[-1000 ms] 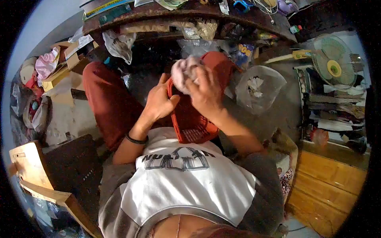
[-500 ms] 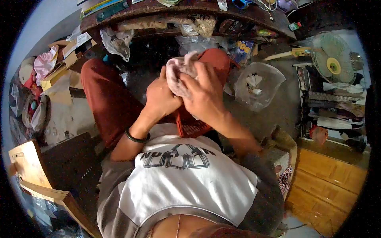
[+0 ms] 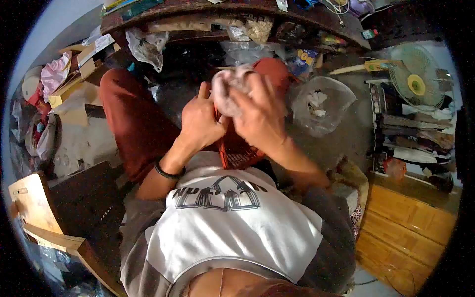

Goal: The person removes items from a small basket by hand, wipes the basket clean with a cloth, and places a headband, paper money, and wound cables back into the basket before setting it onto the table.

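In the head view, my right hand (image 3: 260, 111) is closed on a crumpled pinkish-white cloth (image 3: 226, 99), its fingers pressed into the folds and slightly blurred. Just left of it, my left hand (image 3: 202, 121) is closed, thumb side up, at the edge of a red plastic basket (image 3: 242, 152) with a grid of holes. The basket stands between my thighs against my shirt. Both hands cover much of its upper part, so its full shape is hidden. The cloth lies against the basket's upper edge, beside my left fingers.
A clear plastic bag (image 3: 321, 106) with scraps lies on the floor to the right. Beyond it stand a fan (image 3: 415, 81) and a rack of folded cloth (image 3: 415, 133). A wooden chair (image 3: 37, 203) is at left; a dark table (image 3: 198, 20) spans the back, cardboard boxes (image 3: 89, 62) beside it.
My right hand and the cloth have shifted slightly, and the cloth is bunched differently, its raised tip folded down. My left hand stays almost in place. More of the basket's edge shows between the hands.
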The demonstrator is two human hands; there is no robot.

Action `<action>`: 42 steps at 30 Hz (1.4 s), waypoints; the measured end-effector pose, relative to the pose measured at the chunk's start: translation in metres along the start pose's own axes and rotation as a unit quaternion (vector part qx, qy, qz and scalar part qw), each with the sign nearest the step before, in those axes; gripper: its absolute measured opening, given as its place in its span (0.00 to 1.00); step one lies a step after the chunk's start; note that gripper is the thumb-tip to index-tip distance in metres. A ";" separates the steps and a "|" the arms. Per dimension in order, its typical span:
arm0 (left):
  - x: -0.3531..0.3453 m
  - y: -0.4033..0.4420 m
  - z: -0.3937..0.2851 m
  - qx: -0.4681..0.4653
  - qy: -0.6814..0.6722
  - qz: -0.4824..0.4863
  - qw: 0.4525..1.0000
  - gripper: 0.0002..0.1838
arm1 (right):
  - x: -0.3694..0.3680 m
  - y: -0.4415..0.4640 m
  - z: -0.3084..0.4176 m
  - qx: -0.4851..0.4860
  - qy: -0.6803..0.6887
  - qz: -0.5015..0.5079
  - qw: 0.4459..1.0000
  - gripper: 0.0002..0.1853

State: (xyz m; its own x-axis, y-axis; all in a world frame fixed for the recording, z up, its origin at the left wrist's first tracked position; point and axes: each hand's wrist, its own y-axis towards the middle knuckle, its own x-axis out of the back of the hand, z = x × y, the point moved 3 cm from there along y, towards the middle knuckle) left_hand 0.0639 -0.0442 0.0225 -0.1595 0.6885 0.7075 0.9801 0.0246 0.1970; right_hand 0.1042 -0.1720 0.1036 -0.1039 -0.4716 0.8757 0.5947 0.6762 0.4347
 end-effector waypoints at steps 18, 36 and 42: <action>0.005 -0.013 0.004 0.021 -0.010 -0.014 1.000 0.29 | -0.005 -0.045 -0.062 -0.243 -0.052 0.115 0.962 0.14; -0.015 -0.054 0.050 0.158 -0.340 -0.012 0.927 0.32 | -0.006 -0.077 -0.022 -0.145 0.006 0.021 0.989 0.17; -0.023 -0.064 0.051 0.186 -0.429 -0.026 0.884 0.31 | -0.006 -0.133 -0.026 -0.244 0.028 0.074 0.967 0.17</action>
State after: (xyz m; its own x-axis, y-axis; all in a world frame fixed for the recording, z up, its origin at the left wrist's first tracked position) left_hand 0.0108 -0.0246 -0.0409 -0.2131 0.9716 -0.1029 0.9708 0.1987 -0.1346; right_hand 0.0471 -0.2739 0.0354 0.0465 -0.4296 0.9018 0.9064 0.3975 0.1427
